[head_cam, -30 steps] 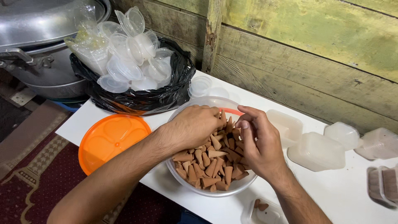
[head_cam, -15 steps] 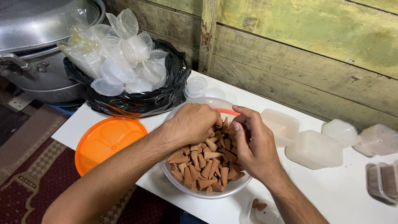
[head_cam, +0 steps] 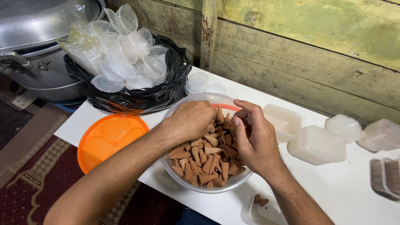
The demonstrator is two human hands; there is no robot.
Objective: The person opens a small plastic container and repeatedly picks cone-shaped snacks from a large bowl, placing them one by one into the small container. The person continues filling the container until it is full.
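Note:
A clear round bowl (head_cam: 180,178) full of small brown cones (head_cam: 208,160) stands on the white table (head_cam: 341,187). My left hand (head_cam: 189,121) is dug into the cones at the bowl's far left, fingers curled and hidden among them. My right hand (head_cam: 254,137) hovers over the right side of the bowl, its fingers bunched around some cones. A small clear tub (head_cam: 264,208) with two cones in it sits at the near edge, below my right wrist.
An orange lid (head_cam: 106,137) lies left of the bowl. A black bag (head_cam: 137,98) holds several clear cups and lids. Closed translucent tubs (head_cam: 318,143) line the right side. A big metal pot (head_cam: 37,46) stands at far left; a wooden wall (head_cam: 308,46) is behind.
Both hands stay in the bowl, shifting slightly among the cones. The view has drifted a little; nothing else has moved.

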